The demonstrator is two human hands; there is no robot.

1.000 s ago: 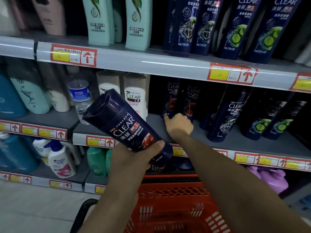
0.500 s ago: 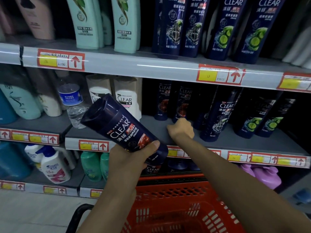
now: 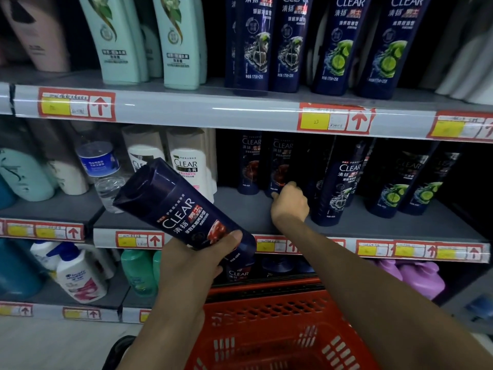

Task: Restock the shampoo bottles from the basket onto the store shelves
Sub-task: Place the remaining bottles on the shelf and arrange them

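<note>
Gripping stiff, slick CLEAR shampoo bottle [image 3: 170,209] low in left hand [image 3: 192,265], seemingly pinching shelved bottle [image 3: 281,161] at base with right hand [image 3: 290,206].

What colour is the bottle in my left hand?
Dark navy bottle with white CLEAR lettering; head view shows it best.

The top shelf [image 3: 186,108] carries four front-row navy CLEAR bottles [image 3: 338,44], two front-row mint-green bottles [image 3: 117,41] and one pink bottle [image 3: 40,36]. The middle shelf [image 3: 240,209] carries five standing navy bottles [image 3: 336,188], two white CLEAR bottles [image 3: 186,169] and one water bottle [image 3: 102,169], so far as the dim rear rows can be counted. One tilted navy bottle [image 3: 181,212] is off the shelf; one red basket [image 3: 266,337] is present.
</note>
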